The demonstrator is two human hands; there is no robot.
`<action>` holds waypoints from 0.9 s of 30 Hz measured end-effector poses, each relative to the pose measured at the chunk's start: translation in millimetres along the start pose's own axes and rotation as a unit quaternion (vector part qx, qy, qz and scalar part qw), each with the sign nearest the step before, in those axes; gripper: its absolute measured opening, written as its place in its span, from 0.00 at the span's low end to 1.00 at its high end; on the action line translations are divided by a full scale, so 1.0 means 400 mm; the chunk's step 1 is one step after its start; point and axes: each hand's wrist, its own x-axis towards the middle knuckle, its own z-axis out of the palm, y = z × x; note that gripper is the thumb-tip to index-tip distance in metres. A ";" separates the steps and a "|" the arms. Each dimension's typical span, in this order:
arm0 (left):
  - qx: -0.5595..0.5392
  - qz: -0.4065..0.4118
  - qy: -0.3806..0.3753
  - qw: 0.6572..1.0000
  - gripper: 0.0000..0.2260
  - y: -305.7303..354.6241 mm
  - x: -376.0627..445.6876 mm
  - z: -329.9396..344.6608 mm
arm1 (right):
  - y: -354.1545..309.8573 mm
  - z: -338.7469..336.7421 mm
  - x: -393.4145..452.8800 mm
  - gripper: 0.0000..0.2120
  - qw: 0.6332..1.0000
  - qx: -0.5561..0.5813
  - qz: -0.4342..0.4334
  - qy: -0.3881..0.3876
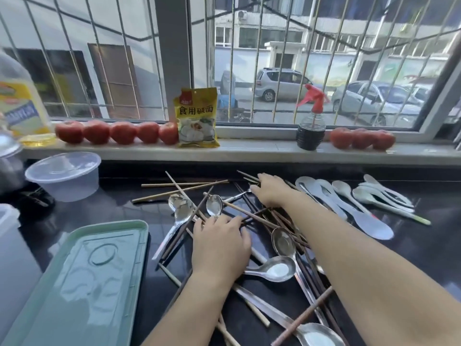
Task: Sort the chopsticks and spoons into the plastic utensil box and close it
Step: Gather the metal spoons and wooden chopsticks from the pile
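Reaching into the tangle of chopsticks (pixel 194 189) and metal spoons (pixel 279 268) mid-bench, I lay my left hand (pixel 220 242) flat on the heap, fingers spread and gripping nothing, to pin it. My right hand (pixel 270 189) stretches toward the back edge, fingers curling onto dark chopsticks (pixel 252 212); whether that grip has closed I cannot tell. White plastic spoons (pixel 349 198) lie grouped toward the right edge. The green utensil box lid (pixel 82 275) waits at the front left corner.

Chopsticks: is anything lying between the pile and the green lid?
Nothing visible does. Bare black counter separates the chopsticks and metal spoons from the green lid. Both hands, left and right, rest on the pile.
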 end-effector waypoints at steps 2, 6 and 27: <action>-0.018 -0.011 0.016 1.000 0.21 -0.013 -0.001 -0.002 | 0.010 -0.007 -0.008 0.26 1.000 0.001 -0.026 -0.018; -0.028 -0.061 0.014 0.998 0.18 -0.028 0.006 -0.005 | -0.014 -0.022 -0.016 0.19 0.996 0.008 -0.071 0.045; -0.028 -0.081 0.028 0.996 0.18 -0.020 -0.005 -0.023 | -0.075 -0.008 0.026 0.25 0.990 -0.034 -0.122 0.064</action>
